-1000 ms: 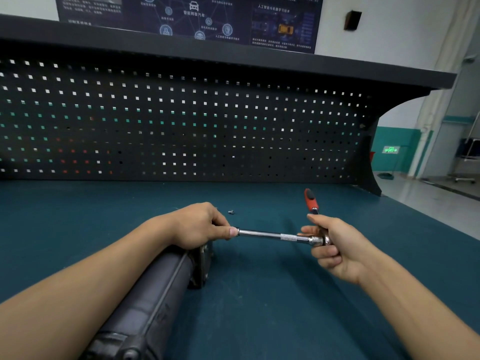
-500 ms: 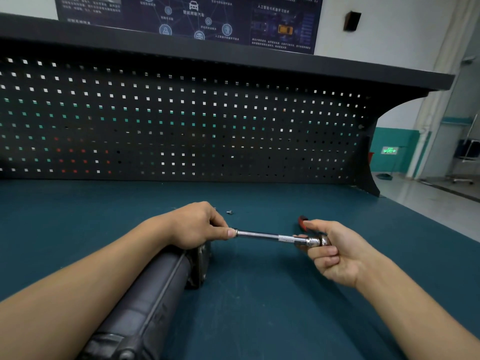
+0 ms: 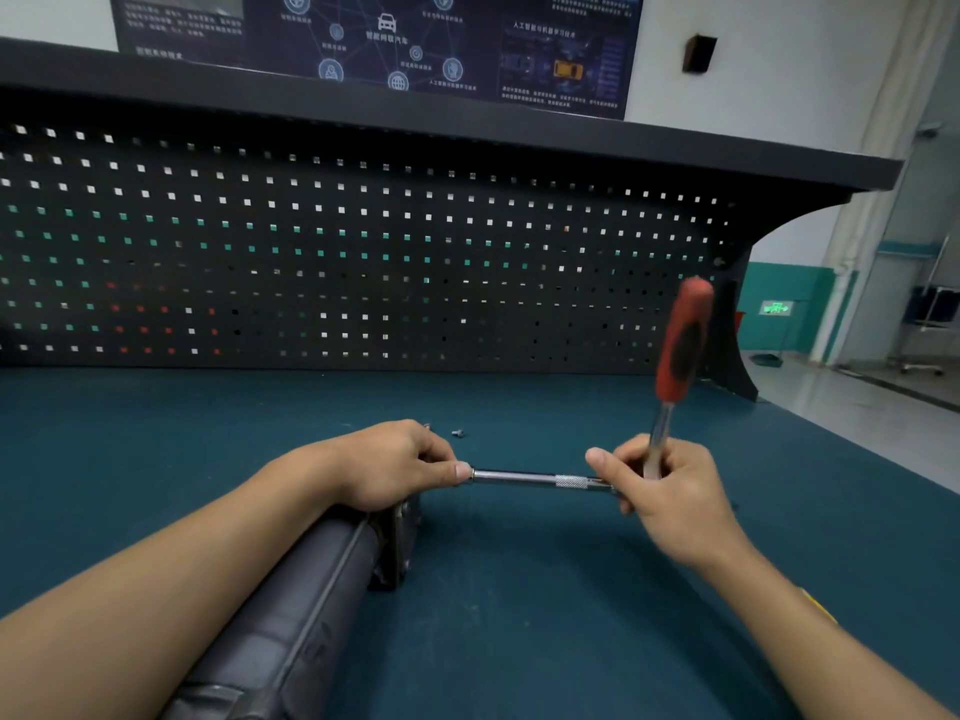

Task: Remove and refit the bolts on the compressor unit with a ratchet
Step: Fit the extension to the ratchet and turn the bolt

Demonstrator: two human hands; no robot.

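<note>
L hand (image 3: 395, 462): fingers curled, pinching left end of extension bar (image 3: 524, 479); rests over end of compressor unit (image 3: 311, 605). R hand (image 3: 670, 491): curled round ratchet (image 3: 680, 345) shank nr head; red handle upright, blurred. Compressor unit: dark cylinder, lying on teal bench mat (image 3: 519, 615), lower left. Loose bolt (image 3: 457, 433): on mat, just behind L hand. Pegboard (image 3: 363, 252): at rear.
</note>
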